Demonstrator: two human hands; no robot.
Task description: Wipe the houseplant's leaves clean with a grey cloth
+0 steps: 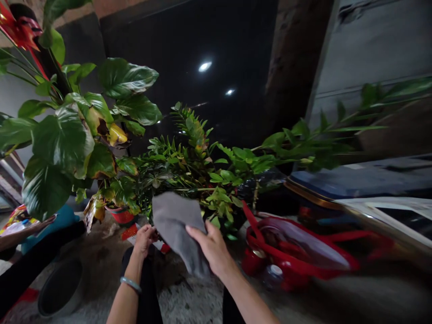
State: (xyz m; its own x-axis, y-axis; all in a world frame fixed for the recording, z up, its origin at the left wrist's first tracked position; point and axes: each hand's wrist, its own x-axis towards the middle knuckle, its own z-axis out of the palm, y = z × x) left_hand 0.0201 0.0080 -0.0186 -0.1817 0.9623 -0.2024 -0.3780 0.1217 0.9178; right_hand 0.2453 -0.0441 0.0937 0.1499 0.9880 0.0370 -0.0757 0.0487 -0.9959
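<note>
A grey cloth [177,216] hangs from my right hand [216,249], thumb on top of it and the other fingers partly hidden behind. Just left of the cloth, my left hand [145,238] has its fingers bent together low in front of the plants; whatever is between them is too small and dark to make out. A pale bangle [131,284] circles my left wrist. Behind both hands grow bushy green plants [222,180], their leaves near the cloth's upper edge.
A large-leaved plant [64,139] with some browned leaves leans in from the left, near a red pot [122,217]. At lower left are a dark bucket [61,288] and another person's arm [25,236]. A red bag [303,252] stands at right.
</note>
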